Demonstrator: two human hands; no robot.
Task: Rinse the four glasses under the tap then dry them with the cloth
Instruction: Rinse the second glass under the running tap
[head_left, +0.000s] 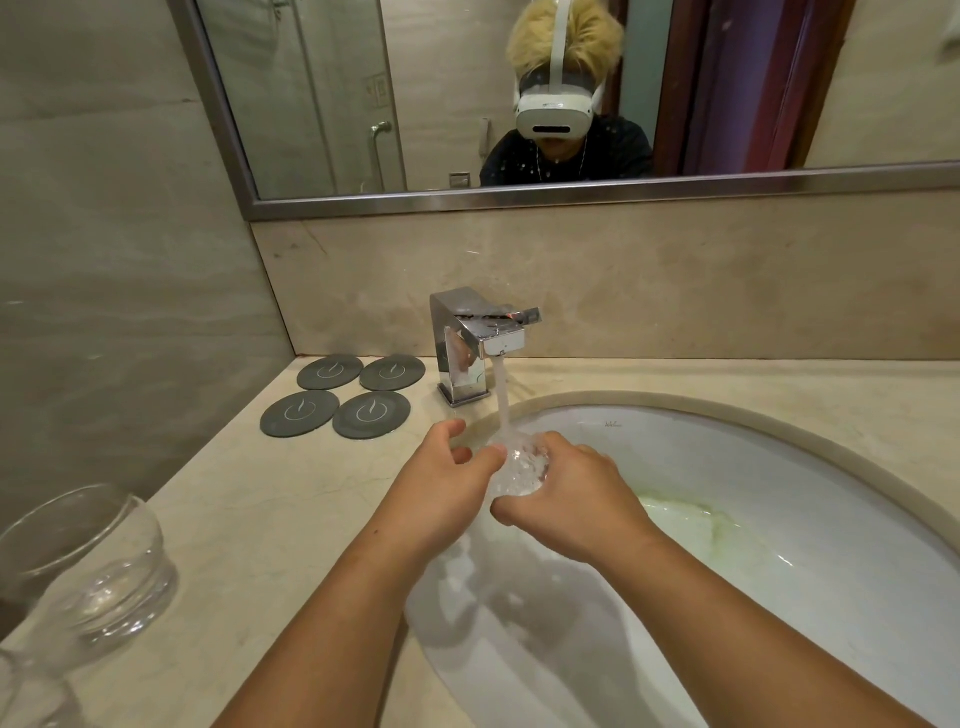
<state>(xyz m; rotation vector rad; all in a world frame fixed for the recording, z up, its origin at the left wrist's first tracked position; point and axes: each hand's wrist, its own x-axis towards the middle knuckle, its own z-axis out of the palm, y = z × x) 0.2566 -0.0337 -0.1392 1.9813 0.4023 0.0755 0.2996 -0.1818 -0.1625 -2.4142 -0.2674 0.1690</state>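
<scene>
A clear glass (521, 467) sits under the running stream from the chrome tap (478, 343), over the white sink (779, 467). My right hand (566, 493) grips the glass from the right with curled fingers. My left hand (441, 483) is at its left side, and its fingertips touch the rim. Water fills and splashes in the glass. Another clear glass (88, 561) stands on the counter at the near left. Part of one more glass (31, 691) shows at the bottom left corner. No cloth is in view.
Several dark round coasters (337, 397) lie on the beige counter (249, 519) left of the tap. A mirror (519, 104) hangs above the marble backsplash, with a wall at the left. The basin has a greenish stain (691, 519) near its middle.
</scene>
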